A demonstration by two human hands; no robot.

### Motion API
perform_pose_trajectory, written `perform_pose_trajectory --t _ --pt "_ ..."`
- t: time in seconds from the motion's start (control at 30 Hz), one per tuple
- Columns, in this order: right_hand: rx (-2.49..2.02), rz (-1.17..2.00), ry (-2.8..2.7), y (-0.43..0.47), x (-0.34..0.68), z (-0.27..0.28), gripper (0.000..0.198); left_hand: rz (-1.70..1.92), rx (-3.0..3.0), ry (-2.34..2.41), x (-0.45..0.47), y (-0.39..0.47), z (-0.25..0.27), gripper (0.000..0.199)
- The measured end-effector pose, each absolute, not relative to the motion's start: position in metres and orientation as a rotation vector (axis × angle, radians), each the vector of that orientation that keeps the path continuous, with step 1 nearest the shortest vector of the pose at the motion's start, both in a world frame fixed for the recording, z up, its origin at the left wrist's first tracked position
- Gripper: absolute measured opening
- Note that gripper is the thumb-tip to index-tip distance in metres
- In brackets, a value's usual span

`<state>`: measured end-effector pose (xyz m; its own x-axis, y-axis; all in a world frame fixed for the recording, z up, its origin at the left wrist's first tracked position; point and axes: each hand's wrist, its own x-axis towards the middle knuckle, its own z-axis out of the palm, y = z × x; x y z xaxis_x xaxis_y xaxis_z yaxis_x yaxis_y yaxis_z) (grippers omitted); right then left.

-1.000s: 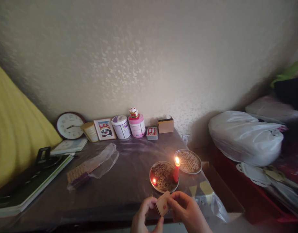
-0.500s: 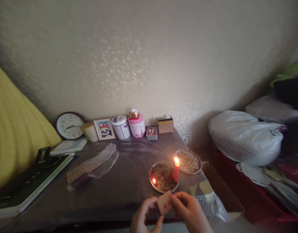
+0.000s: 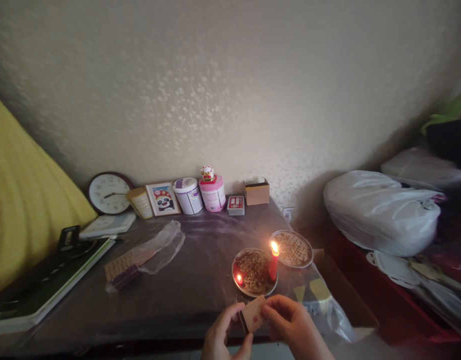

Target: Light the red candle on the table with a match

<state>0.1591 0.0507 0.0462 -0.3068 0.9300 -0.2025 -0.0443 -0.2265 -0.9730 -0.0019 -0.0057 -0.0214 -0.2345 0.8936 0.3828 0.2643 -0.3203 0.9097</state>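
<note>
A small pale matchbox [image 3: 253, 316] with red print is held tilted at the table's front edge. My left hand [image 3: 224, 336] grips its left side, thumb below and forefinger above. My right hand [image 3: 290, 322] is closed in a pinch at the box's right end, its fingertips covering that corner. Just beyond the hands lies a round metal plate [image 3: 253, 294] with a brown, patterned surface. On this plate's right side stands a lit red candle [image 3: 274, 265]. A very short red candle stub [image 3: 239, 281] burns at its left.
Another plate [image 3: 296, 264] lies behind the candle. Clear plastic wrap [image 3: 339, 320] hangs at the right table edge. A bagged bundle [image 3: 121, 270] and a dark green box [image 3: 53, 280] lie left. Tins [image 3: 188, 197], a clock [image 3: 109, 194] and a cardboard box [image 3: 256, 192] line the wall.
The view has shifted very slightly. The fingers of my right hand have moved a little over the matchbox, hiding part of its red print. Both flames still burn.
</note>
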Motion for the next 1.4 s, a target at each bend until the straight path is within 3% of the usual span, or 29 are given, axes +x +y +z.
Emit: perform_pose_trajectory --t 0.3,0.47,0.6,0.8,0.93,1.13,1.4 --pt "-1.197 1.403 -1.278 0.054 0.171 0.046 0.03 1.584 1.251 1.353 -0.005 -0.005 -0.004 0.038" --pt "-1.219 1.512 -1.226 0.054 0.165 0.033 0.037 1.53 1.089 1.238 0.004 -0.006 -0.002 0.053" --pt "-1.23 1.541 -1.251 0.051 0.162 0.029 0.037 1.453 1.125 1.336 0.004 -0.006 0.011 0.043" --pt "-1.057 0.951 -2.008 0.037 0.171 0.067 0.022 1.248 1.097 1.212 0.006 -0.006 0.018 0.033" --pt "-0.993 0.938 -2.341 0.033 0.166 0.082 0.027 1.103 1.238 1.359 0.009 -0.006 0.011 0.033" --pt "-0.943 0.835 -2.342 0.033 0.161 0.077 0.028 1.126 1.436 1.399 0.007 -0.007 0.01 0.049" --pt "-0.869 0.664 -2.361 0.032 0.16 0.079 0.024 1.119 1.439 1.364 0.006 -0.006 0.0 0.05"
